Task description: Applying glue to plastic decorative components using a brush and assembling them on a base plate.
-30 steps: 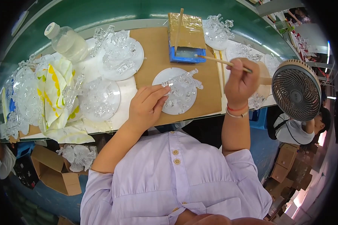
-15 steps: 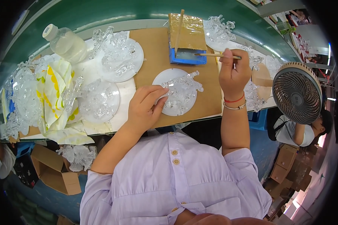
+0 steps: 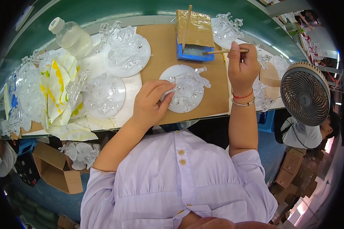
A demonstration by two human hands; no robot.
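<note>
The left hand (image 3: 151, 105) pinches a clear plastic piece (image 3: 187, 86) on the white disc (image 3: 176, 107) at frame centre. The right hand (image 3: 242, 66) grips a wooden stick (image 3: 221, 51) over the blue tray (image 3: 193, 53), upper centre. A careless swing could smear the cardboard mat (image 3: 162, 47) or knock the piece loose.

**Clear ornament on a white disc, thin stick over the blue tray**

A clear, glassy ornament (image 3: 189, 86) with branching, knobbly arms lies across 1 round white disc (image 3: 181, 105) that rests flat on a brown cardboard sheet (image 3: 160, 49). A thin wooden stick (image 3: 219, 51) lies nearly level, its far end over the open blue tray (image 3: 195, 52), whose back half carries a cover wrapped in brown tape. A 2nd stick (image 3: 187, 23) leans upright out of that tray.
</note>
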